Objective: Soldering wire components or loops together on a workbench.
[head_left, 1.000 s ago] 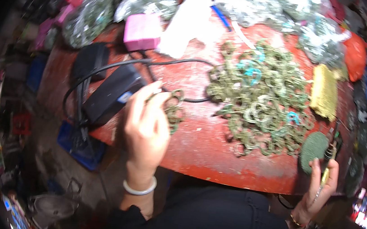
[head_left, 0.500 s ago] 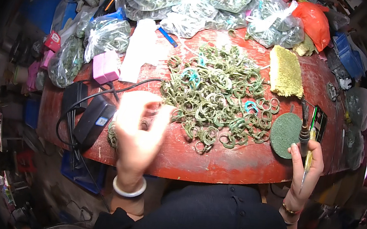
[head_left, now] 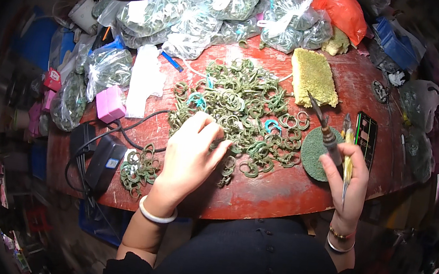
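A heap of green, ring-like curled pieces (head_left: 243, 99) lies in the middle of the red table, with a few turquoise ones (head_left: 197, 100) among them. My left hand (head_left: 188, 152), white bangle at its wrist, reaches to the heap's near left edge, thumb and fingers closed around a green ring. In my right hand (head_left: 353, 174) are two tools: a soldering-iron-like pen (head_left: 331, 141) with a pointed metal tip slanting up, and a slim yellow-handled pick (head_left: 348, 154) pointing down. Just left of that hand lies a round green pad (head_left: 311, 161), partly behind the pen.
A smaller group of rings (head_left: 140, 171) lies by the near left edge, beside a black power adapter (head_left: 104, 164) with cables. A yellow sponge block (head_left: 312, 80) and a phone (head_left: 364, 137) are at right. Bags of green pieces (head_left: 173, 21) line the back.
My left hand has moved right, from near the small group to the large heap, and its fingers have closed. The pen's tip, hidden before, now points up left. The whole view has shifted.
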Demonstrator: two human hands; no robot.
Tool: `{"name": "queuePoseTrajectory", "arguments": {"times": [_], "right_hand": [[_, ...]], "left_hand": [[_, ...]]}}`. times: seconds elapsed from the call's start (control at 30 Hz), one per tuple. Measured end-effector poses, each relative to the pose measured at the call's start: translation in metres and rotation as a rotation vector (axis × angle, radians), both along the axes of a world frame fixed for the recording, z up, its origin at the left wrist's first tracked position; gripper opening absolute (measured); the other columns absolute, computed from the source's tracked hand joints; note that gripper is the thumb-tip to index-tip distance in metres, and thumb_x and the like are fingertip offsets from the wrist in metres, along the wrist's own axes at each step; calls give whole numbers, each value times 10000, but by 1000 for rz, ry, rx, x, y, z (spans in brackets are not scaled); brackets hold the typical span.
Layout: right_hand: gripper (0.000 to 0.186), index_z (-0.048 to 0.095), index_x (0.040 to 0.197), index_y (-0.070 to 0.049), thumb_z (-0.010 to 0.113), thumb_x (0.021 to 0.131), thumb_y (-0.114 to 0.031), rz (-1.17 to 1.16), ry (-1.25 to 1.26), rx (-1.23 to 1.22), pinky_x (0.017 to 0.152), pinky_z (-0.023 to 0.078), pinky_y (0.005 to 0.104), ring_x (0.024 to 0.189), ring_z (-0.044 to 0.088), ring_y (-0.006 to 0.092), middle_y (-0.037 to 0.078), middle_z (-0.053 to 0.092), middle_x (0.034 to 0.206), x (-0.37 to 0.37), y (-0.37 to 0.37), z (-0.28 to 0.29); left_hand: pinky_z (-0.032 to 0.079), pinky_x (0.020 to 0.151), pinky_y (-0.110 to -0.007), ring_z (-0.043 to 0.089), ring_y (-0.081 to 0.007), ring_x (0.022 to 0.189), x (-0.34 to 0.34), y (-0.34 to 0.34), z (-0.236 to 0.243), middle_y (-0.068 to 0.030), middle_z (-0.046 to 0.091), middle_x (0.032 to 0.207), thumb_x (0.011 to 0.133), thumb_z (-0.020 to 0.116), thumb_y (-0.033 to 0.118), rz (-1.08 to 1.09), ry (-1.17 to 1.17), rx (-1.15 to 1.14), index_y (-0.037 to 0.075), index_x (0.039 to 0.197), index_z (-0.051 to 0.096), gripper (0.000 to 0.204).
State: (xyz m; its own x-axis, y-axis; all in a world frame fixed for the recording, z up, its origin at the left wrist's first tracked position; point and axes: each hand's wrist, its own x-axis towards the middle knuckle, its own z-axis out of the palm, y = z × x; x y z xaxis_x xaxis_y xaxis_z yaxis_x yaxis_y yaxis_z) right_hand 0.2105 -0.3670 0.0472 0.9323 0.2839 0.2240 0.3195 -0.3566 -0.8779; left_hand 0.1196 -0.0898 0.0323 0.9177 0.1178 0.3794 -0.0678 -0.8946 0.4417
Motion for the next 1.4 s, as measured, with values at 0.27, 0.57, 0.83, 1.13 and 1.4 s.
{"name": "queuePoseTrajectory", "arguments": {"times": [0.27, 0.57, 0.83, 1.13, 1.4], "right_hand": [[170, 608, 956, -27, 705, 872, -139, -155, -453, -610, 614, 469, 423, 721, 598, 409, 189, 611, 787, 51, -25, -9], [148, 619, 962, -18, 711, 861, -75, -128, -299, -378, 634, 485, 355, 654, 613, 299, 156, 609, 750, 4, -26, 3], [325, 565, 1202, 33, 666, 904, -51, 8, 156, 255, 710, 459, 220, 723, 596, 80, 101, 689, 956, -6, -5, 17], [314, 641, 1137, 23, 678, 935, -215, 124, 242, 442, 673, 458, 211, 797, 610, 76, 82, 695, 967, -10, 25, 18], [120, 661, 922, -2, 709, 815, 25, 289, -68, 219, 776, 470, 285, 833, 619, 166, 74, 655, 901, 1, 33, 15]], "left_hand": [[514, 593, -236, 634, -103, 739, 12, -12, 16, -88, 683, 1060, 880, 674, 19, -12, -17, -531, 10, 959, 663, 80], [532, 819, -285, 641, -155, 918, 36, -39, -3, -122, 651, 1090, 974, 573, 81, -351, 289, -1811, 30, 1153, 568, 186], [514, 865, -279, 618, -140, 951, 39, -35, -12, -93, 631, 1127, 943, 603, 66, -380, 360, -1931, 11, 1228, 572, 292], [515, 870, -276, 623, -113, 961, 35, -45, -3, -46, 654, 1085, 913, 652, 25, -325, 315, -1515, 30, 1211, 612, 301], [516, 825, -272, 620, -109, 949, 33, -47, -7, -56, 662, 1082, 902, 653, 18, -405, 346, -1465, 22, 1186, 629, 285]]}}
